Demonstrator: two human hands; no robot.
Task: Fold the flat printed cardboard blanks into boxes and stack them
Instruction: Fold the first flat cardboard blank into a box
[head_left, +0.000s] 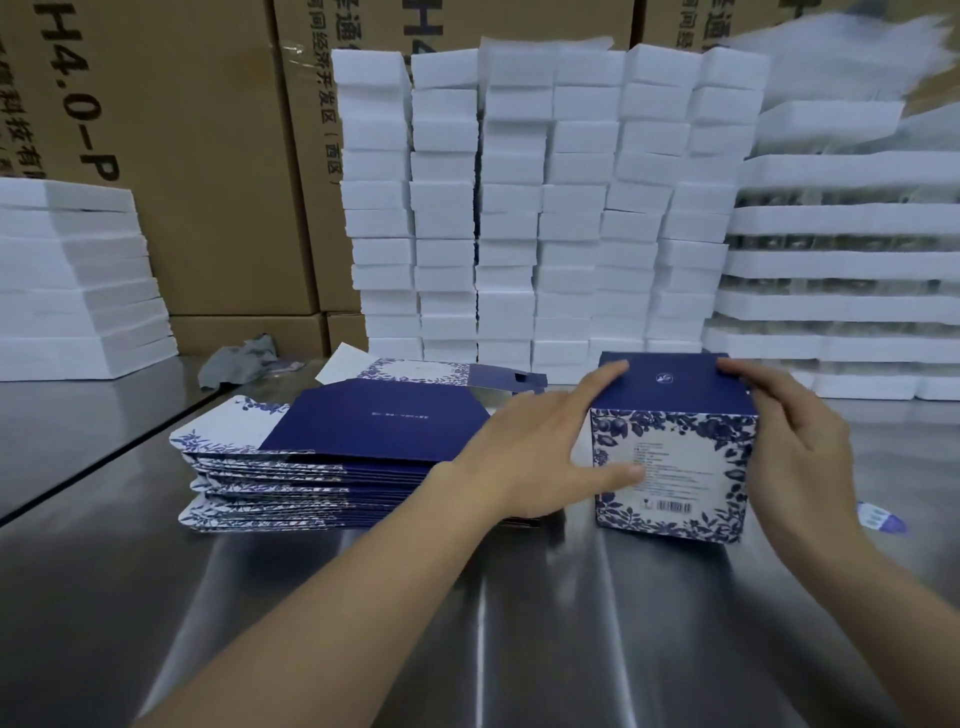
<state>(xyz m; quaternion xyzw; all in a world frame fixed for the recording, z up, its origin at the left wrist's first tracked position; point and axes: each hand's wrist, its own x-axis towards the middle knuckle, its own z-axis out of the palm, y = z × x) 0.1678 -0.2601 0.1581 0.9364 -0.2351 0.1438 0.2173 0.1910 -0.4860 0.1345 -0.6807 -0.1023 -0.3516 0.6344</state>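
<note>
Box (670, 457) is formed and standing on the steel table (467, 623), right of centre, blue lid panel down. My left hand (540, 441) presses flat on its left side, fingers straight, thumb across the printed front. My right hand (800, 441) curls over the top right edge. Closing looks done, I reckon. Next, set it aside to stack, then take a sheet from the pile of flat blanks (332, 467) on the left.
</note>
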